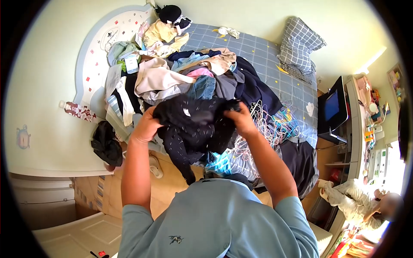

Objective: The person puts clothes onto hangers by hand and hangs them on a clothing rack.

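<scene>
A black garment with small white flecks (189, 124) hangs between my hands over the near edge of the bed, one sleeve dangling low. My left hand (147, 125) is closed on its left side, and my right hand (241, 120) grips its right side near the top. A white label shows at its collar. Just beyond it lies a heap of clothes, with a beige garment (161, 79), blue denim (202, 88) and a dark navy garment (257, 92). Right of my right hand sits a tangle of wire hangers (275, 124).
The bed (254, 47) has a checked blue cover and a pillow (299, 43) at the back right. A monitor (333, 107) stands on the right. A black bag (106, 144) lies at the left. Another person (357, 200) is at the lower right.
</scene>
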A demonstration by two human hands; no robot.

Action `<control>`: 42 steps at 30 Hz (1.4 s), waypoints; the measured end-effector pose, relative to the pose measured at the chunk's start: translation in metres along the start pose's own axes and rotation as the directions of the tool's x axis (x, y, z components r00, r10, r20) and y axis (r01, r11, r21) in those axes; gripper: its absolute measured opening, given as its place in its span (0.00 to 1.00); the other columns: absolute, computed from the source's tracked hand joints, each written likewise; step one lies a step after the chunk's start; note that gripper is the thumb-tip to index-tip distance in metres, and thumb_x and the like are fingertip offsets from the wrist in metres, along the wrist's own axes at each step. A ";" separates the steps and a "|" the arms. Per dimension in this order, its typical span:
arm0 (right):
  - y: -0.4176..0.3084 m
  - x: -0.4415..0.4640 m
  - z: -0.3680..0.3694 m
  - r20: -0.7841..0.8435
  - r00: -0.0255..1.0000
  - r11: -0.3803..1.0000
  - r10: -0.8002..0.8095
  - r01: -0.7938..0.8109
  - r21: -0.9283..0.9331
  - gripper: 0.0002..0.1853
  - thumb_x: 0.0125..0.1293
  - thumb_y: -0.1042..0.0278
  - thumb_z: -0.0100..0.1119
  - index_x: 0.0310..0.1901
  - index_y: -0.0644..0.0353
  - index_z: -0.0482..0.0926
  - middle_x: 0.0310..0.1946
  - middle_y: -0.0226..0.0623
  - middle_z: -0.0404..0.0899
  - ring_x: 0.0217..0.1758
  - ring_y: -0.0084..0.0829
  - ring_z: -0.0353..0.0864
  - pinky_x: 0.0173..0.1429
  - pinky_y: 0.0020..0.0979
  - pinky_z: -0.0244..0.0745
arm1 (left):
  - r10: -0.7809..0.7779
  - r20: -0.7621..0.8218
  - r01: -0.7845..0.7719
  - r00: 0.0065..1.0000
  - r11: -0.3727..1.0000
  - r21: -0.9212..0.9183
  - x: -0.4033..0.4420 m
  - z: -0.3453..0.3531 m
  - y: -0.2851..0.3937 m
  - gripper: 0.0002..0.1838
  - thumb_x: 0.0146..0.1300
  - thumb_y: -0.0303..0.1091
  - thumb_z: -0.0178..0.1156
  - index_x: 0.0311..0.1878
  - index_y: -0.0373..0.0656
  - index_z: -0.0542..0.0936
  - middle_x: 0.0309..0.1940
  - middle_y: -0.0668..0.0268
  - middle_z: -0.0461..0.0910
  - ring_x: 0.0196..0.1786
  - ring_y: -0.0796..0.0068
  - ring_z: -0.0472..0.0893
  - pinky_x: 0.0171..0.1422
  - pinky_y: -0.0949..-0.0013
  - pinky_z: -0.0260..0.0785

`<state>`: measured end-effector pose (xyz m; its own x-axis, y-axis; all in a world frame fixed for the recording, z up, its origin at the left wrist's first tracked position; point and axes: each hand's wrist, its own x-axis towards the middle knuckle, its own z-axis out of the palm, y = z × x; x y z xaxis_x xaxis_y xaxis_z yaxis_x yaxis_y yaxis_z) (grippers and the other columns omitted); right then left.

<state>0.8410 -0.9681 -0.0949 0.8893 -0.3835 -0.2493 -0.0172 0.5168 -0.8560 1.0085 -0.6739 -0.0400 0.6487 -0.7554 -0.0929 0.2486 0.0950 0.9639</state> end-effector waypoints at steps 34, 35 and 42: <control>0.137 -0.023 -0.161 -0.047 0.995 0.974 0.087 -0.075 0.213 0.21 0.65 0.80 0.69 0.57 0.57 0.75 0.48 0.29 0.79 0.49 0.23 0.79 0.56 0.26 0.75 | -0.068 -0.492 0.224 0.868 0.938 0.266 0.108 0.079 -0.128 0.17 0.67 0.27 0.60 0.59 0.41 0.77 0.53 0.64 0.82 0.54 0.69 0.82 0.60 0.64 0.75; 0.163 -0.021 -0.192 -0.038 0.994 0.991 0.102 -0.098 0.096 0.25 0.64 0.77 0.70 0.62 0.57 0.74 0.54 0.34 0.77 0.53 0.26 0.80 0.58 0.29 0.76 | -0.190 -0.525 0.337 0.830 0.920 0.201 0.113 0.087 -0.131 0.17 0.67 0.25 0.62 0.58 0.39 0.77 0.52 0.65 0.82 0.54 0.72 0.80 0.61 0.67 0.74; 0.289 -0.031 -0.360 -0.570 0.787 0.726 0.234 -0.532 -0.436 0.18 0.63 0.63 0.66 0.52 0.65 0.84 0.40 0.44 0.89 0.40 0.35 0.90 0.48 0.35 0.82 | -0.260 -0.712 0.473 0.652 0.874 0.114 0.114 0.110 -0.205 0.26 0.70 0.38 0.63 0.67 0.34 0.73 0.63 0.60 0.77 0.62 0.69 0.77 0.69 0.66 0.67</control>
<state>0.6442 -1.0820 -0.4977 0.4355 -0.6173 -0.6552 -0.6848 0.2452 -0.6862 0.9529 -0.8506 -0.2205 0.8706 -0.0559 -0.4887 0.4418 -0.3483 0.8268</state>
